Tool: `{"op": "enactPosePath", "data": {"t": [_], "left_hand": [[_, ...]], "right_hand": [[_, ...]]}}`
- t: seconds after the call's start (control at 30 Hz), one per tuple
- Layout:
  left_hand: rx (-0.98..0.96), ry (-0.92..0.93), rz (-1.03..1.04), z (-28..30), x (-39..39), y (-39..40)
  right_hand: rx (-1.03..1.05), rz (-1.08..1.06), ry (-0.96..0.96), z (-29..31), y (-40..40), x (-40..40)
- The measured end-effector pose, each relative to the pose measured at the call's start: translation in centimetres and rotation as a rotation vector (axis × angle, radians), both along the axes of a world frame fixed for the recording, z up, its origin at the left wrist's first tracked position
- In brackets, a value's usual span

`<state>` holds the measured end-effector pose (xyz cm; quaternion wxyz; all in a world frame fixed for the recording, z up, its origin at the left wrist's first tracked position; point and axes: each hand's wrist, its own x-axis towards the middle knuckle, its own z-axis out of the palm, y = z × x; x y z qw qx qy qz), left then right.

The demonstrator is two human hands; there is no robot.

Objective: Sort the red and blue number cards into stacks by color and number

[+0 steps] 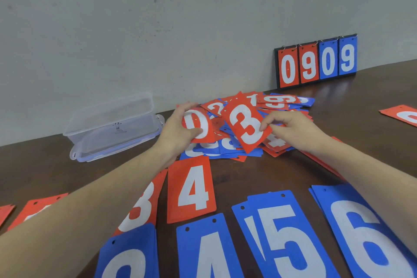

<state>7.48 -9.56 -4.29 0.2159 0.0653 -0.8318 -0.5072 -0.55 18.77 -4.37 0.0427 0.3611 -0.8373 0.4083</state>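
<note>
A mixed pile of red and blue number cards point(279, 104) lies on the dark table by the wall. Above it my left hand point(178, 131) grips a red 0 card point(203, 119), thumb across its face. My right hand point(295, 130) pinches the edge of a red 3 card point(244, 127), held tilted over the pile. Nearer me lie sorted stacks: red 3 point(142, 205) partly under my left forearm, red 4 point(191, 189), blue 3 point(128, 257), blue 4 point(207, 253), blue 5 point(282, 237), blue 6 point(365, 232).
A clear plastic box point(112, 124) sits on its lid at the left by the wall. A flip scoreboard point(317, 63) reading 0909 leans on the wall. More red cards lie at far left point(33, 207), and a red card point(401, 115) at far right.
</note>
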Motion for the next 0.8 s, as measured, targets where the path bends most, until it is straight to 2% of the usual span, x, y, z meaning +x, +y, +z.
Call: {"op": "enactPosePath", "data": {"t": [0.1,0.27,0.5,0.7,0.8], "left_hand": [[-0.099,-0.046,-0.048,0.1,0.5,0.9],[-0.072,-0.104,-0.093,0.5,1.1,1.8],[0.238,-0.080,-0.121,1.3,1.8,1.2],[0.329,-0.061,-0.076,2.1,3.8,-0.4],[0.381,-0.077,-0.052,2.1,5.6,-1.3]], "right_hand": [[-0.010,-0.004,-0.054,-0.4,-0.1,-0.2],[-0.017,0.005,-0.100,0.1,-0.4,-0.4],[-0.085,-0.051,-0.153,2.5,-0.8,0.1],[-0.127,-0.100,-0.225,4.2,-2.0,1.3],[-0.156,-0.060,-0.284,4.3,-3.4,2.6]]}}
